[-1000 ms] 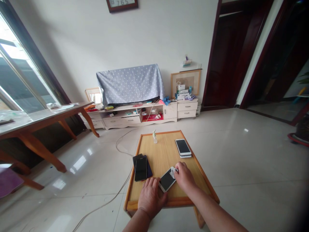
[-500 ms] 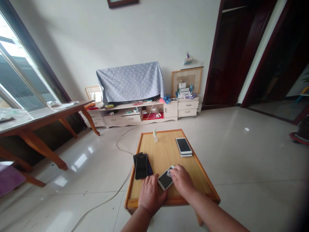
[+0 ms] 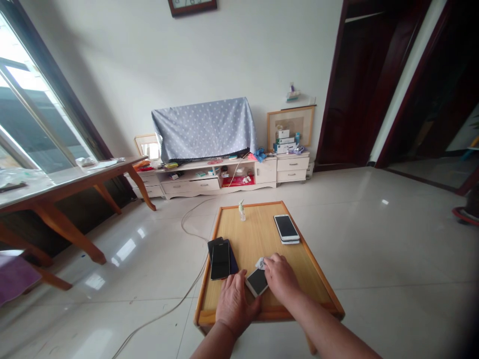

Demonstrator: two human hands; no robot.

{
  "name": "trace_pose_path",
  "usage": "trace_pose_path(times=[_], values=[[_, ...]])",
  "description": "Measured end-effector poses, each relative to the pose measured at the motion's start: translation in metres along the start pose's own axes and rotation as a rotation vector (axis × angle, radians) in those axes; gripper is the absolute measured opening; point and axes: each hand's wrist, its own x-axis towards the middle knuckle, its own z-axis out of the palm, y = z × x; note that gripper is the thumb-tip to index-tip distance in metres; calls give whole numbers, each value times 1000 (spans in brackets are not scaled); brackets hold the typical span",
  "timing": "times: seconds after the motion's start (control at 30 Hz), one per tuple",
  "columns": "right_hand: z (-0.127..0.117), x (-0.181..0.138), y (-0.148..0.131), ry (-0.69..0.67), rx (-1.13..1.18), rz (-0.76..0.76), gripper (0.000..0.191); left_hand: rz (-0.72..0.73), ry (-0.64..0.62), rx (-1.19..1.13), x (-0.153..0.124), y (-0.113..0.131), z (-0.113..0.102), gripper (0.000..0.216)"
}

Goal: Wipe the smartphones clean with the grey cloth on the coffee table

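Note:
A white-framed phone (image 3: 256, 282) lies screen up near the front of a low wooden table (image 3: 254, 234). My left hand (image 3: 235, 302) rests flat beside the phone's near edge, its fingers touching the phone and holding it in place. My right hand (image 3: 279, 276) lies over the phone's far end, fingers curled on a small white cloth (image 3: 260, 262) that it presses to the screen. Stacked dark phones (image 3: 220, 257) sit at the table's left edge. Two stacked white phones (image 3: 286, 228) lie at the right. A small spray bottle (image 3: 242, 211) stands at the far edge.
A cable (image 3: 175, 299) runs across the glossy tiled floor left of the table. A long wooden table (image 3: 63, 184) stands by the window on the left. A cloth-covered TV (image 3: 204, 129) sits on a white cabinet (image 3: 220, 177) at the wall. Dark doorways (image 3: 359, 85) are at the right.
My right hand has slid the cloth along the phone's screen toward me and to the left. The phone now shows less of its screen. My left hand has stayed put.

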Motion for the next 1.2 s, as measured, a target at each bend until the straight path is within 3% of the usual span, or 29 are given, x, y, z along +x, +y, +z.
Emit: trace_pose_path(times=[0.2, 0.27, 0.53, 0.7, 0.9, 1.2], values=[[25, -16, -26, -53, 121, -84, 24, -26, -19, -17, 3, 5, -5, 57], [28, -13, -23, -47, 143, -62, 21, -34, -25, -15, 4, 7, -7, 56], [13, 20, 39, 42, 141, 133, 16, -82, -94, 125, 9, 17, -15, 58], [16, 16, 40, 63, 172, 146, 18, -86, -132, 183, 12, 22, -18, 42], [4, 20, 41, 111, 212, 142, 26, -27, -34, 135, 6, 11, -7, 50], [-15, 18, 41, 162, 259, 100, 19, 87, 0, 50, 1, -6, 2, 44]])
